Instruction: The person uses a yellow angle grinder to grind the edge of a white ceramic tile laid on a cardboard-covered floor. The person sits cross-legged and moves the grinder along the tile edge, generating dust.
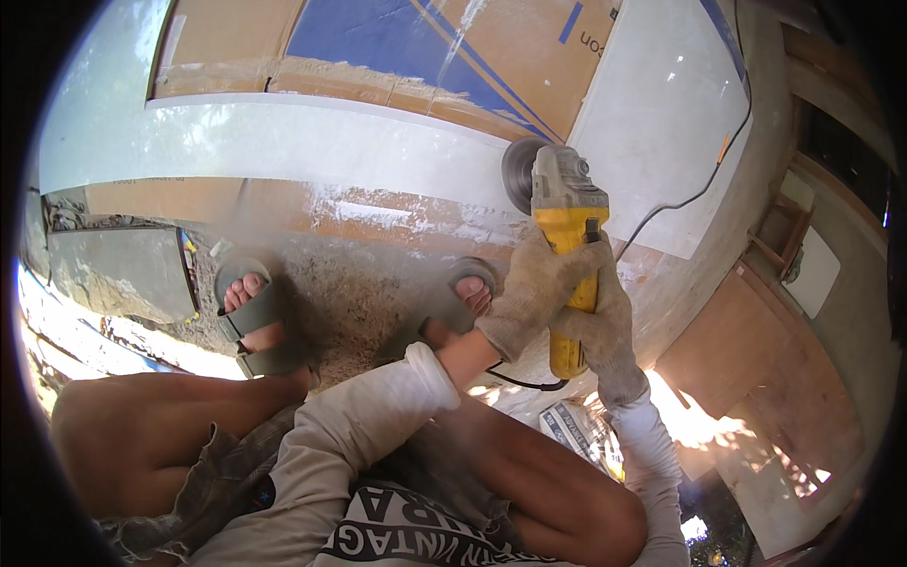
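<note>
Both my hands are wrapped round a yellow-and-grey angle grinder (567,227). My left hand (531,293), in a dusty tan work glove, is closed on the upper body behind the grey head. Lower down, my right hand (609,335), gloved too, grips the rear handle. At the far end the grinder's disc (519,175) stands on edge at the inner edge of a white board frame (283,132); whether it touches the board, I cannot tell. Brown-and-blue cardboard (378,47), streaked with white dust, shows inside the frame's opening.
A black cord (675,204) runs over the board's right part. My sandalled feet (260,321) rest on dusty ground near the board. A grey slab (118,269) lies at left; brown wooden panels (756,350) and a printed bag (572,430) are at right.
</note>
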Demonstrator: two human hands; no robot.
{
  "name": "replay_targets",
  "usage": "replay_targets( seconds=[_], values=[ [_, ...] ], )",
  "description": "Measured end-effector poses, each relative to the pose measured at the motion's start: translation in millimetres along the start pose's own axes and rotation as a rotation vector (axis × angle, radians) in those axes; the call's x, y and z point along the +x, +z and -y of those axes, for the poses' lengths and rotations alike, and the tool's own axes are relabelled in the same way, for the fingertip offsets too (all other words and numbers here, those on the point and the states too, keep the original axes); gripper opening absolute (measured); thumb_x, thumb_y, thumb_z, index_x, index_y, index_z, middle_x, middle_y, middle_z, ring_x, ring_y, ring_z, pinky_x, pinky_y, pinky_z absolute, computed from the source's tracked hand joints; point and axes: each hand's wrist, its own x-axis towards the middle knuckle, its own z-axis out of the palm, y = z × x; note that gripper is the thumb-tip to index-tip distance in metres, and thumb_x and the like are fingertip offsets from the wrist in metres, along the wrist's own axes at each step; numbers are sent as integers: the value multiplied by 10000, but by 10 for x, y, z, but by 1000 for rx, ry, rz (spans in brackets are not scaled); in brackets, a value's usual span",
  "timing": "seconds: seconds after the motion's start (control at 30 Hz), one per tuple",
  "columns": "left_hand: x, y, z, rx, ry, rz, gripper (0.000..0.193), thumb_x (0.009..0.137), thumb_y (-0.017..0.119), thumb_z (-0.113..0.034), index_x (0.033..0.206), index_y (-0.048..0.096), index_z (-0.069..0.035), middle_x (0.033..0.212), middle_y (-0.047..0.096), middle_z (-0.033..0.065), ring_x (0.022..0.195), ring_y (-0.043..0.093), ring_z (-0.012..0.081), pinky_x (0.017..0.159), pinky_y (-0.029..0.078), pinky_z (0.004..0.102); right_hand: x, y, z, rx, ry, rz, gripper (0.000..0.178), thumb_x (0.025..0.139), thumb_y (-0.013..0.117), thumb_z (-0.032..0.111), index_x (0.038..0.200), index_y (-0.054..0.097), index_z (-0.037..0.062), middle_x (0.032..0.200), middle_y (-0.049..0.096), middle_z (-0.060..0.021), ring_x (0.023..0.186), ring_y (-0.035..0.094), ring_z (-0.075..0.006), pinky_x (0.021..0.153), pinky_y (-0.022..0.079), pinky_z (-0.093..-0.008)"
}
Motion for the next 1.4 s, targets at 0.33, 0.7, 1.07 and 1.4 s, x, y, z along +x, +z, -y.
replay_targets(
  seconds=[0.33,0.7,1.07,1.4],
  values=[
    [26,-49,-50,30,28,-29,402,970,758,-232,1273,660,14,1090,726,85,958,707,160,830,593,321,52,99,81,30,24,-13,1019,726,793,156,1639,352,47,1302,645,-85,1190,654,-206,1009,541,-356],
    [56,-56,-35,-34,24,-23,397,974,769,-236,1264,657,10,1085,725,89,963,718,163,832,603,322,68,88,72,75,-7,6,904,736,731,81,1584,420,44,1258,640,-65,1132,649,-179,969,553,-342],
    [105,-73,25,3,4,-18,406,972,783,-233,1269,654,12,1087,723,89,972,715,165,842,602,322,62,69,11,84,-18,9,912,742,727,89,1595,409,42,1243,652,-72,1099,666,-187,948,566,-346],
    [113,-49,92,-5,35,-23,398,972,779,-235,1272,665,1,1102,723,73,974,704,151,856,588,312,33,28,-12,40,-10,12,1047,765,799,148,1675,286,76,1311,668,-122,1150,688,-223,975,571,-369]
  ],
)
